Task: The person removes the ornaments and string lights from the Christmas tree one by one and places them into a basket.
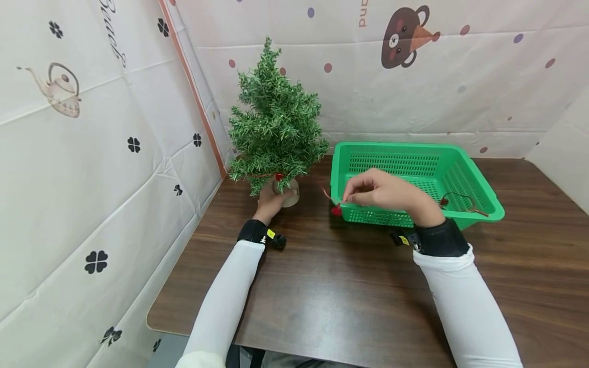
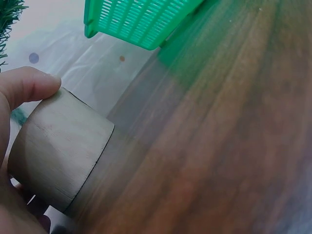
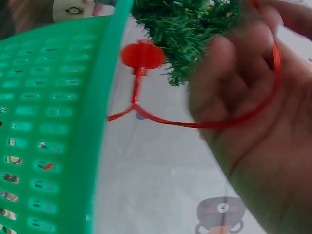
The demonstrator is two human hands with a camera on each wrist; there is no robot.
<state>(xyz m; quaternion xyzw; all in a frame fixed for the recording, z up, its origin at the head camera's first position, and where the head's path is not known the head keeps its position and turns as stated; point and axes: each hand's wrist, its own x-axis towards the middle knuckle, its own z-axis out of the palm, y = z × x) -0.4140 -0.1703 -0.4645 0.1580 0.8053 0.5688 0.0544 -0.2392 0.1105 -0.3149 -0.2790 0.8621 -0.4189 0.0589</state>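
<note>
A small artificial Christmas tree (image 1: 278, 122) stands at the back left on a pale round base (image 2: 61, 146). My left hand (image 1: 270, 202) grips that base, thumb on one side and fingers curled round the other. Over the near left corner of a green plastic basket (image 1: 497, 209), my right hand (image 1: 384, 191) pinches a thin red cord (image 3: 170, 124) between thumb and fingertips. The cord loops across the palm, and a red rounded ornament (image 3: 143, 56) hangs on it outside the basket rim. Another red ornament (image 1: 278, 176) sits low on the tree's front.
More cord with a dark red piece (image 1: 444, 202) lies over the basket's right front side. The brown wooden table (image 1: 322, 286) meets a patterned white sheet (image 1: 115, 194) at the left and back.
</note>
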